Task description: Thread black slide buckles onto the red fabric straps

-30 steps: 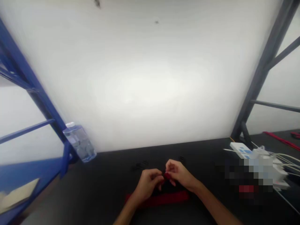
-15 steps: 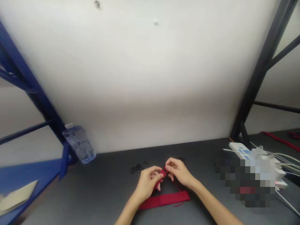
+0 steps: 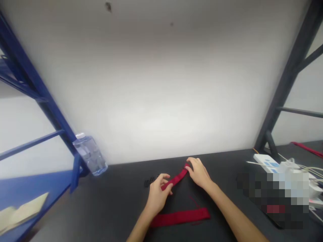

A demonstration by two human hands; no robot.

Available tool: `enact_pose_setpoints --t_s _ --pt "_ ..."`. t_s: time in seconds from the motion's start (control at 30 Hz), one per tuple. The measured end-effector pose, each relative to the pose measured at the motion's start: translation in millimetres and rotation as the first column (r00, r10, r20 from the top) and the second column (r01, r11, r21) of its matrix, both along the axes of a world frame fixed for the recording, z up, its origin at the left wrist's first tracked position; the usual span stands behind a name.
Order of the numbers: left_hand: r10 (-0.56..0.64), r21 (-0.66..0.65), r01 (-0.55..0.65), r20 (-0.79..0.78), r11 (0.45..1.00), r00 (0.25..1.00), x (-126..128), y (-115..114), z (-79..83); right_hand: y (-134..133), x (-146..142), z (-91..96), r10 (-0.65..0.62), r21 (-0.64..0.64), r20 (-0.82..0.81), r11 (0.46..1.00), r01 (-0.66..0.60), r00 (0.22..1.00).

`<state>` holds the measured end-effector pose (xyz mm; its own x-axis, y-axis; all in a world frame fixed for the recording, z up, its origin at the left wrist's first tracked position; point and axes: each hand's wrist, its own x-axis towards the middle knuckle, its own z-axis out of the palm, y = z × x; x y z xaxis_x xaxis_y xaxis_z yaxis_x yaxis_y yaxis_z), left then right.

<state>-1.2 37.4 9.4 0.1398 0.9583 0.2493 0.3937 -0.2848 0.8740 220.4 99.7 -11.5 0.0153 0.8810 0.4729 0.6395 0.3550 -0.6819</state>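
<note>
A red strap (image 3: pixel 178 177) is stretched at a slant between my two hands, above the dark table. My left hand (image 3: pixel 158 194) pinches its lower end between thumb and fingers. At the upper end, my right hand (image 3: pixel 198 172) grips the strap with thumb and forefinger; a dark bit shows at that end, too small to make out. Below them lies a wider red fabric band (image 3: pixel 183 216), with loose red thread (image 3: pixel 193 201) beside it. Just behind my left hand are several small black buckles (image 3: pixel 148 181), partly covered by it.
A clear bottle (image 3: pixel 91 154) with a white cap leans by the blue frame (image 3: pixel 54 116) at left. To the right are a white power strip (image 3: pixel 266 163) with cables and a blurred-out object. Beige sheets (image 3: pixel 27 211) lie on a blue surface.
My hands have moved apart, my right hand going up and to the right, so a longer stretch of strap shows between them. The view has shifted slightly.
</note>
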Motion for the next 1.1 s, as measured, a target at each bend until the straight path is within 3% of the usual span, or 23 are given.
enact_pose_setpoints --t_s 0.07,0.1,0.17,0.23,0.37,0.43,0.53,0.7,0.8,1.03,1.1 --pt "-0.007 0.002 0.007 -0.008 1.0 1.0 2 -1 1.2 -16 -10 6.2 0.091 0.01 -0.021 0.996 -0.091 0.996" --pt "-0.017 0.003 0.017 -0.01 1.0 1.0 3 -2 2.6 -24 -16 9.3 0.197 -0.022 -0.04 0.98 -0.198 0.98" --pt "-0.05 0.011 0.05 -0.012 0.999 0.999 5 -4 6.7 -39 -27 13.4 0.399 -0.078 -0.088 0.911 -0.406 0.913" --pt "-0.088 0.019 0.089 -0.015 0.996 0.996 4 -5 12.0 -50 -35 14.4 0.471 -0.062 -0.075 0.878 -0.475 0.879" --pt "-0.086 0.067 0.093 -0.101 0.993 0.991 -18 5 18.5 -54 -38 11.6 0.449 -0.067 -0.058 0.89 -0.452 0.892" --pt "0.068 0.195 -0.024 -0.224 0.98 0.972 -35 15 16.1 -51 -35 10.4 0.418 -0.09 -0.097 0.9 -0.426 0.903" --pt "0.17 0.324 -0.011 -0.467 0.946 0.868 -54 29 6.0 -49 -33 10.2 0.405 -0.12 -0.19 0.895 -0.43 0.894" --pt "0.165 0.252 0.049 -0.756 0.966 0.634 -55 43 -0.6 -51 -32 12.8 0.437 -0.103 -0.268 0.873 -0.477 0.859" --pt "0.112 0.176 0.059 -0.817 0.983 0.566 -50 50 9.0 -51 -32 14.1 0.445 -0.099 -0.284 0.867 -0.488 0.849" --pt "0.087 0.132 0.04 -0.819 0.99 0.568 -43 64 25.1 -49 -34 13.0 0.437 -0.078 -0.268 0.878 -0.471 0.859" --pt "0.087 0.16 0.052 -0.75 0.986 0.656 -39 65 24.0 -49 -34 13.3 0.435 -0.07 -0.278 0.88 -0.47 0.856"
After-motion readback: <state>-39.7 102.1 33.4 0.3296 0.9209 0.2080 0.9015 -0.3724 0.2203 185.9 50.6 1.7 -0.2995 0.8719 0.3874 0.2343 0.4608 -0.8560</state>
